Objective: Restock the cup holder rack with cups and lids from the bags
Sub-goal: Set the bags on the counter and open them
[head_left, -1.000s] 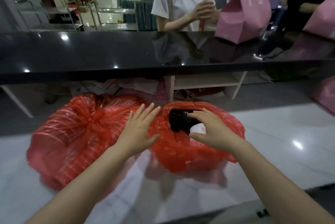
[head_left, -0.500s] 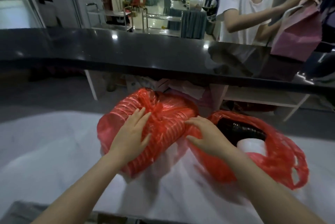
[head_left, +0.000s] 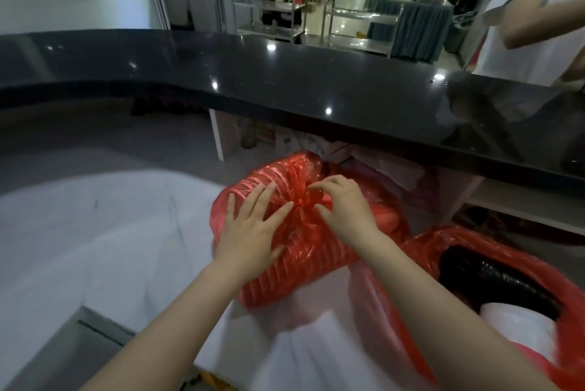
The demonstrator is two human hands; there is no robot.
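Head view: both hands have shifted off the open bag [head_left: 512, 289] at 4 o'clock onto the tied bag [head_left: 294, 238] on the worktop [head_left: 95, 232]. Left hand [head_left: 250, 232] presses flat, grip spread; right hand [head_left: 345, 210] grip pinches the knot [head_left: 302, 205]. Untying comes next.

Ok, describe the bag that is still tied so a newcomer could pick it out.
On the white counter below the black bar top lie two red bags. It is the left one, the tied red bag, knotted shut under both hands; the open red bag shows black and white stacks.
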